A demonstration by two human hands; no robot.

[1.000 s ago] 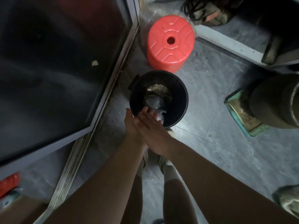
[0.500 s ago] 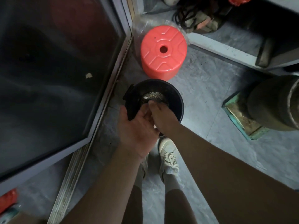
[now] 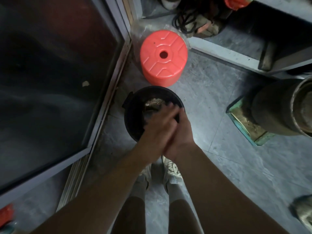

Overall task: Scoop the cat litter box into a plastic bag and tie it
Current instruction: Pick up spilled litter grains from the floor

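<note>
Nearest, two bare legs and two pale, worn shoes (image 3: 170,173) stand on the floor (image 3: 219,115), a surface of grey stone-look tiles with thin seams. Above the shoes two bare forearms reach forward, and the left hand (image 3: 157,130) and right hand (image 3: 183,132) meet palm against palm over the near rim of a bucket (image 3: 133,119); the fingers are blurred, the left ones lying fairly straight across the right, and neither grip can be seen holding anything, though whether the right fingers are straight or curled I cannot tell. The bucket is one round, black, smooth-walled plastic pail with a small lug at its 9 o'clock side. Inside, toward 12 o'clock, lies a grainy tan heap of litter (image 3: 154,103); the plastic bag cannot be made out under the hands. Just beyond the bucket at 12 o'clock stands one round red plastic stool (image 3: 163,57), glossy, with moulded ribs and a centre hole, and crinkled clear plastic (image 3: 140,29) shows behind it. At 3 o'clock a dull grey cylinder (image 3: 276,108) lies on a green-edged tray (image 3: 243,125). At 9 o'clock runs a dark glass door (image 3: 50,81) in a pale metal frame with a ridged track. Farthest, at 1 o'clock, are a tangle of black cord (image 3: 185,19) and a white sill (image 3: 224,54).
</note>
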